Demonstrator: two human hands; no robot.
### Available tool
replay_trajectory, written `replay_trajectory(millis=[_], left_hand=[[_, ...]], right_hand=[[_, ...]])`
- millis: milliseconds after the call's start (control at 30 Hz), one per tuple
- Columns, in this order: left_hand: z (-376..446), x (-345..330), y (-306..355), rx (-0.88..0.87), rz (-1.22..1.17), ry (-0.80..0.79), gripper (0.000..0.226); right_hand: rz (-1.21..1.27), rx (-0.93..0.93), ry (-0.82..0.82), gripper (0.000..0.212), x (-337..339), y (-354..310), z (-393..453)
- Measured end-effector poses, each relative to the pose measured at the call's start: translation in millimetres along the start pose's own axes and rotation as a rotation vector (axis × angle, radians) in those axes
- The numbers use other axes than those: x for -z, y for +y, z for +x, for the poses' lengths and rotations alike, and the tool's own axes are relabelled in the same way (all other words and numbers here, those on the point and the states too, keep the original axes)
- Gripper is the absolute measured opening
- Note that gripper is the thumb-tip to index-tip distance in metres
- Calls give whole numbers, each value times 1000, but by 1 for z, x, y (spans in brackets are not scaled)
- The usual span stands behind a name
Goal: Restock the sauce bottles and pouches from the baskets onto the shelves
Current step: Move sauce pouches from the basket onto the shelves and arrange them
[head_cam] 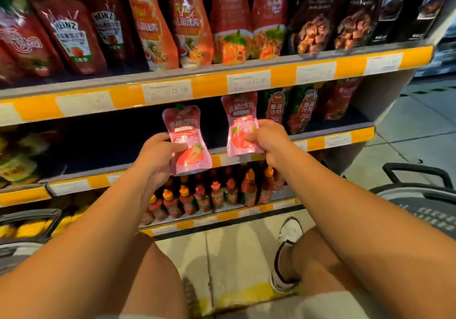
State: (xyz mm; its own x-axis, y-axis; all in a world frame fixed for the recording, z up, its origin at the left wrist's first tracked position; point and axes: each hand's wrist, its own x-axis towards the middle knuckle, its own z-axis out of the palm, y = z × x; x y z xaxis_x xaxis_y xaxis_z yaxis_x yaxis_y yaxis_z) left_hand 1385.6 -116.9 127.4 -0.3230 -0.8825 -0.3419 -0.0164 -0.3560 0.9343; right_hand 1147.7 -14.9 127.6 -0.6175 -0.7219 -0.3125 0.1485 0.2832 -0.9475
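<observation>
Left hand pinches one pink pouch; right hand grips another pink pouch.

Price tags on the yellow shelf strip: print too blurred to read. Below it, grey basket cut by right edge; bottle labels illegible.

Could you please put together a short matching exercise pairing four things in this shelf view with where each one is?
Things:
1. Left hand
2. Right hand
3. Heinz pouches
4. Small sauce bottles

Places:
A. Standing on the top shelf, left part
B. Holding the pink pouch nearer the green-labelled pouches
C. Lined up on the lowest shelf in view
D. Holding the pink pouch before the bare stretch of the middle shelf

Pairs: 1-D, 2-B, 3-A, 4-C
</observation>
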Motion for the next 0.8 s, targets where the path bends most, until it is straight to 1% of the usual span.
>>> replay_trajectory(millis=[100,167,233,300,400,500,633,733,800], left_hand=[[24,-13,4,-41,-33,27,49],[38,-21,4,-56,-57,58,59],[49,-31,3,-84,-73,102,55],[60,-38,3,-111,-74,111,51],[74,-45,1,-186,-15,32,58],[82,-48,-4,-223,31,-1,62],[89,-47,-16,-256,78,-49,58],[93,-40,-21,-283,73,-78,55],[96,-37,-23,-302,69,-102,51]], right_hand=[[-7,56,35,31,-4,-4,21],[-18,82,46,39,-8,-5,31],[-24,111,62,50,-13,-4,40],[-46,159,79,49,-18,-2,49],[-91,236,81,51,-22,3,58],[-133,239,83,56,-23,11,63],[-217,279,132,45,-29,16,65],[-293,350,116,53,-32,17,65],[-365,390,123,52,-32,18,65]])
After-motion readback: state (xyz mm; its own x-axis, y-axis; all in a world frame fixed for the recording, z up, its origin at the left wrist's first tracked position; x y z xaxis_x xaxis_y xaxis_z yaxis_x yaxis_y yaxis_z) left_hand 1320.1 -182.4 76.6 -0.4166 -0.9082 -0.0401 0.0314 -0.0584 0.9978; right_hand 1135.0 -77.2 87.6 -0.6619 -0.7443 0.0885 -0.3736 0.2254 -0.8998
